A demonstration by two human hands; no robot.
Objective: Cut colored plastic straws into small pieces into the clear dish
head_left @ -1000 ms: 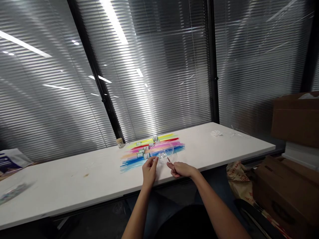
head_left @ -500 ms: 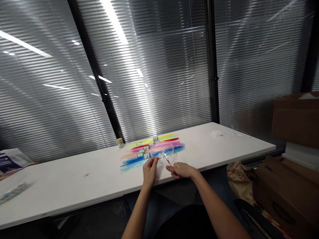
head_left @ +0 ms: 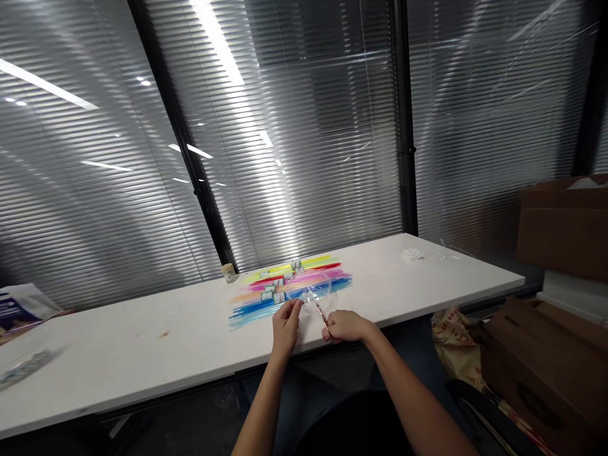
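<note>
both hands work close to the near edge of the surface [head_left: 128, 348], around its middle. the right hand [head_left: 346, 325] is closed around the handles of a pair of scissors [head_left: 322, 315], which have a rose-gold colour; the blades point away from the near edge and a little toward the left. the left hand [head_left: 286, 323] has the thumb and the fingers pinched together on the near side of a clear plastic round piece [head_left: 329, 283]. this piece is before the two hands, and the scissor blades overlap it in the view; i cannot tell if they touch it.

behind the round piece, and to its left, thin coloured sticks [head_left: 254, 308] lie in loose bundles, roughly along the far edge: yellow, red, pink, orange, blue and light blue. some small white and green labels [head_left: 279, 297] are upon them. a small jar [head_left: 228, 273] with a beige lid stands at the far edge, just beside the yellow sticks. toward the right end of the surface there is a crumpled white tissue [head_left: 412, 254], with clear strips [head_left: 449, 256] near it. a transparent bag [head_left: 23, 370] lies at the left end; its content is blurred.
</note>
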